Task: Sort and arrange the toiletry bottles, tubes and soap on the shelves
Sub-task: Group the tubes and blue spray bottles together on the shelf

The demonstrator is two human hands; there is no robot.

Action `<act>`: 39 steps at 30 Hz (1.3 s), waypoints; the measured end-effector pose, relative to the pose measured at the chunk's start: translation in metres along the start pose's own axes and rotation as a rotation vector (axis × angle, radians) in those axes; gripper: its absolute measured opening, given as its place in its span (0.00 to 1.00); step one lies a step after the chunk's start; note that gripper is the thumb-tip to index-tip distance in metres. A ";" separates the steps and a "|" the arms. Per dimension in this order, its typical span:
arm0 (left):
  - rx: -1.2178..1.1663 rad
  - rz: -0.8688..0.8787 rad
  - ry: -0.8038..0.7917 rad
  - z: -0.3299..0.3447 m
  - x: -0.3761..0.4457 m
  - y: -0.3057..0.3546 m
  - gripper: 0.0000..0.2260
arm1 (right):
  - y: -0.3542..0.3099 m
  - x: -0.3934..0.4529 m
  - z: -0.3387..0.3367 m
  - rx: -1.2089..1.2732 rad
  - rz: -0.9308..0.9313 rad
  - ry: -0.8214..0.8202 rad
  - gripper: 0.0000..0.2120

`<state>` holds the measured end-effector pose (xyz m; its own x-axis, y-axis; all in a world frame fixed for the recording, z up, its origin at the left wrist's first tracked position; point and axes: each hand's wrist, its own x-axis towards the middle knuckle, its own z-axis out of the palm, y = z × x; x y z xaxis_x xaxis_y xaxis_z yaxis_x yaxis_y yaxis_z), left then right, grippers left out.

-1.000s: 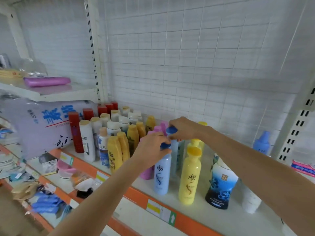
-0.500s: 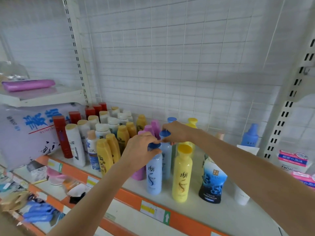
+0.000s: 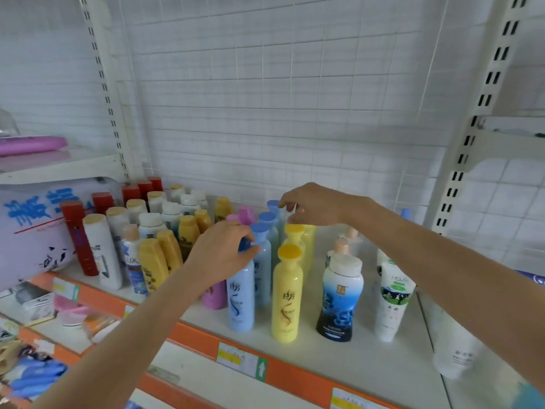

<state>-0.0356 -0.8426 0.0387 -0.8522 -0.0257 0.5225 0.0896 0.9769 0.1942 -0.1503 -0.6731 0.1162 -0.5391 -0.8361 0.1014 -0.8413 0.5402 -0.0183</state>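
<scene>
1. Shelf (image 3: 339, 354) front edge: orange strip with price labels (image 3: 241, 361) nearest the camera; lower shelves at bottom left hold blurred packets, can't identify them.
2. Front row, upright, left to right: light blue bottle (image 3: 240, 302), yellow bottle (image 3: 286, 302), blue-and-white bottle with dark base (image 3: 339, 299), white tube with green print (image 3: 392, 302) standing on its cap.
3. Left hand (image 3: 219, 255): fingers curled round the blue cap of the front light blue bottle — gripping it from the top. Bottle stands on the shelf.
4. Pink bottle (image 3: 213, 296) just left of that bottle, mostly hidden behind the left wrist.
5. Behind the front pair: more blue-capped bottles (image 3: 267, 219) and yellow bottles (image 3: 295, 231) in rows running back toward the wall.
6. Right hand (image 3: 312, 205): above the rear blue and yellow caps, fingers bent downward. Can't tell whether the fingertips pinch a cap or only touch — contact is hidden.
7. Left cluster: amber bottles (image 3: 160, 258), white bottles with tan or white caps (image 3: 101, 249), red bottles (image 3: 78, 237) at the far left and back.
8. Farthest: white wire grid back panel (image 3: 280, 98), slotted uprights either side.
</scene>
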 end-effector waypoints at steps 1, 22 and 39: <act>-0.013 0.008 0.010 -0.002 0.004 0.005 0.11 | 0.005 -0.012 -0.005 -0.026 0.000 0.012 0.18; -0.227 0.416 -0.281 0.062 0.063 0.173 0.11 | 0.096 -0.218 -0.012 0.025 0.525 0.036 0.12; -0.335 -0.037 -0.373 0.142 0.170 0.226 0.17 | 0.127 -0.281 -0.002 0.105 0.664 0.053 0.12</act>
<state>-0.2338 -0.5957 0.0533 -0.9787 0.0781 0.1900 0.1641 0.8536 0.4945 -0.1053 -0.3698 0.0872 -0.9428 -0.3226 0.0838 -0.3329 0.9237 -0.1896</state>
